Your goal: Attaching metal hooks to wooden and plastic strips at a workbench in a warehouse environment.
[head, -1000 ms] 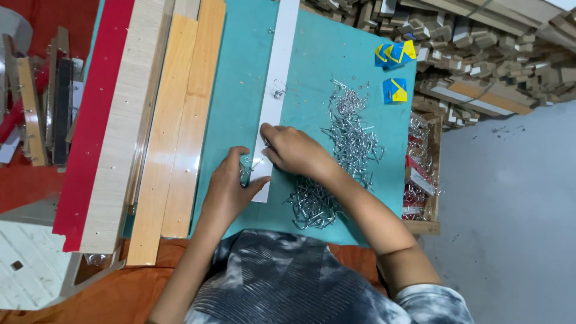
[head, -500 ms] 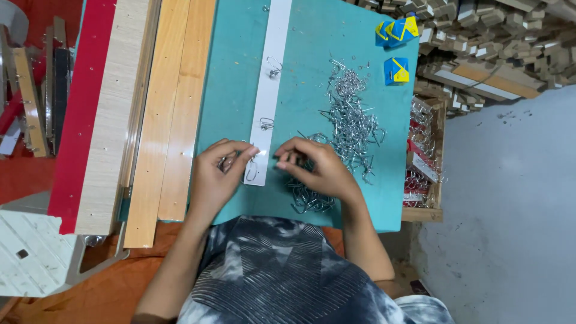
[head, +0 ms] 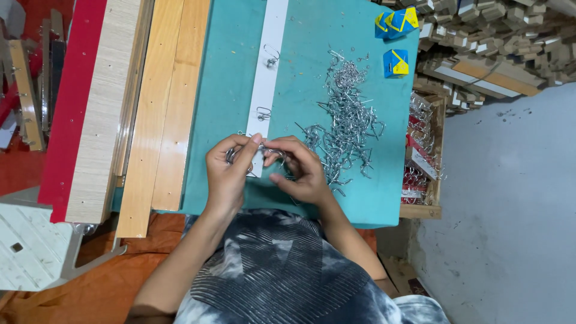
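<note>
Both hands, left hand (head: 227, 174) and right hand (head: 300, 171), together pinch a metal hook (head: 264, 151) (probably one).

Shiny bare metal is seen in the wire hooks (head: 348, 129), smooth matt finish in the teal tabletop (head: 231, 90), glossy varnished wood in the planks (head: 174, 102), and matt white in the strip (head: 269, 72).

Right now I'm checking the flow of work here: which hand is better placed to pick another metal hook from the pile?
Probably the right hand: it lies beside the pile of metal hooks, while the left hand is across the white strip.
</note>
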